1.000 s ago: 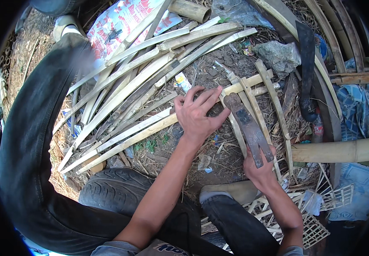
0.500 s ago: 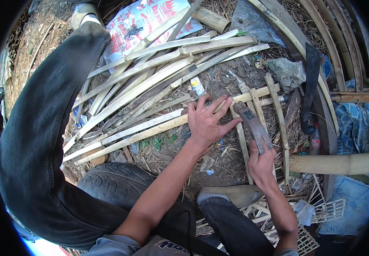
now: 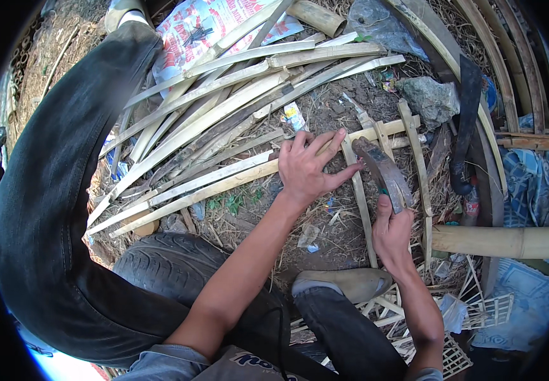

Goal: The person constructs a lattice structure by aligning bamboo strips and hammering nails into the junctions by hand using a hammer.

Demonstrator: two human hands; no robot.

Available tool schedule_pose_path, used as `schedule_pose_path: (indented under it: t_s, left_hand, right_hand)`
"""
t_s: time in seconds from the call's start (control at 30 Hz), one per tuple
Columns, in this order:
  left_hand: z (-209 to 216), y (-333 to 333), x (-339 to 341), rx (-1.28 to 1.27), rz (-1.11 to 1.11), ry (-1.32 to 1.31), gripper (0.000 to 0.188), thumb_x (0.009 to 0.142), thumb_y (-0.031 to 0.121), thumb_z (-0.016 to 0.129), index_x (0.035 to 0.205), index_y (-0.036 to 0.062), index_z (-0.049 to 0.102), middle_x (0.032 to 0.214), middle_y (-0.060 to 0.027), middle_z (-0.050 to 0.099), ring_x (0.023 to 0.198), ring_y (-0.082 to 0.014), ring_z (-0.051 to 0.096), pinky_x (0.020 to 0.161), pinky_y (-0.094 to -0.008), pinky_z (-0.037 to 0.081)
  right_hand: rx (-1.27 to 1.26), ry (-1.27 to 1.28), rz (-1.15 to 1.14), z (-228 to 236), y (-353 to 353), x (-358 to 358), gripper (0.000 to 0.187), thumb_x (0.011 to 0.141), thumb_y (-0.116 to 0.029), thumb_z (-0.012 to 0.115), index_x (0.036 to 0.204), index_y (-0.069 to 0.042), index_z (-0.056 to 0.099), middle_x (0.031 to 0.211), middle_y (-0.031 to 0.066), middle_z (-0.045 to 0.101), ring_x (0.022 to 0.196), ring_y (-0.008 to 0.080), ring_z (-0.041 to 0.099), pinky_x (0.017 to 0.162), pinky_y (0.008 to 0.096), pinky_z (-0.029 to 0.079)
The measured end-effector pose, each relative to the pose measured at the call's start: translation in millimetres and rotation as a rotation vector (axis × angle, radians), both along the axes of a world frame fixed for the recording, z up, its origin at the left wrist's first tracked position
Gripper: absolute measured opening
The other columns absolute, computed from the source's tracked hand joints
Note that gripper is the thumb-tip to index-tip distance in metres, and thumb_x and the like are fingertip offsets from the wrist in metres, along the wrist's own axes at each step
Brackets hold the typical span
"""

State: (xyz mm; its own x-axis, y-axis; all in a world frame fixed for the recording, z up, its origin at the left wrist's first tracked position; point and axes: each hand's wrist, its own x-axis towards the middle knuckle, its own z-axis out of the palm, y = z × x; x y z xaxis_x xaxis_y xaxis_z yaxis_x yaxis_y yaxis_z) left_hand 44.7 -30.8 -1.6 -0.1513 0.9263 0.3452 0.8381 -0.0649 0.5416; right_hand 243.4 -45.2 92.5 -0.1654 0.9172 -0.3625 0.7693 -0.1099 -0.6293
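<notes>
My left hand (image 3: 306,166) presses over a long bamboo strip (image 3: 223,187), fingers curled across it and thumb stretched to the right. My right hand (image 3: 393,235) is closed around the lower end of a dark, broad, curved knife-like blade (image 3: 381,174). Its upper end lies close to the spot where the strip meets a narrow bamboo crosspiece (image 3: 360,203); whether they touch, I cannot tell. A second crosspiece (image 3: 416,152) runs over the strip farther right, and a short piece (image 3: 383,136) crosses between them. The blade partly hides this joint.
Loose bamboo strips (image 3: 223,101) are piled at upper left over a printed sack (image 3: 192,38). A grey rock (image 3: 428,100) and a black curved tool (image 3: 465,127) lie at right, above a bamboo pole (image 3: 503,241). A tyre (image 3: 163,267) and my shoe (image 3: 341,284) are near me.
The blade in my right hand has turned, showing more of its broad face, and its upper end has shifted slightly. My left hand stays on the strip. The whole view has shifted a little.
</notes>
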Motion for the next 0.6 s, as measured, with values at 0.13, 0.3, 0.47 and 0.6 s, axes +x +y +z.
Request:
schedule_pose_path:
  t_s: [0.13,0.3,0.47,0.6]
  left_hand:
    - [1,-1,-2,-0.015,-0.056,-0.008,0.081,0.059,0.060,0.090,0.129,0.0232,0.074,0.114,0.0053,0.074,0.086,-0.0212,0.060,0.070,-0.0365,0.039]
    - [0,-2,-4,-0.018,-0.102,0.010,0.082,0.063,0.068,0.086,0.127,0.0196,0.074,0.115,0.0020,0.070,0.087,-0.0242,0.058,0.071,-0.0392,0.038]
    - [-4,-4,-6,-0.058,-0.101,0.038,0.085,0.063,0.066,0.087,0.134,0.0213,0.071,0.117,0.0017,0.070,0.091,-0.0253,0.057,0.072,-0.0397,0.039]
    - [0,-3,1,-0.086,-0.105,-0.012,0.082,0.063,0.061,0.087,0.134,0.0221,0.072,0.119,0.0006,0.070,0.098,-0.0260,0.059,0.076,-0.0408,0.041]
  right_hand:
    - [0.014,-0.013,0.075,-1,-7,8,0.018,0.092,-0.002,0.060,0.107,0.003,0.070,0.070,0.0260,0.064,0.064,0.0465,0.065,0.060,0.0473,0.050]
    - [0.048,0.106,0.029,19,-11,1,0.014,0.092,-0.006,0.060,0.100,0.004,0.066,0.069,0.0266,0.062,0.064,0.0474,0.064,0.055,0.0463,0.048]
    - [0.084,0.045,0.156,9,-8,4,0.010,0.087,-0.001,0.060,0.096,0.003,0.060,0.063,0.0221,0.057,0.057,0.0443,0.062,0.052,0.0459,0.047]
    - [0.202,0.110,0.142,2,-17,4,0.009,0.081,0.004,0.061,0.089,0.003,0.058,0.058,0.0219,0.053,0.053,0.0437,0.060,0.050,0.0479,0.044]
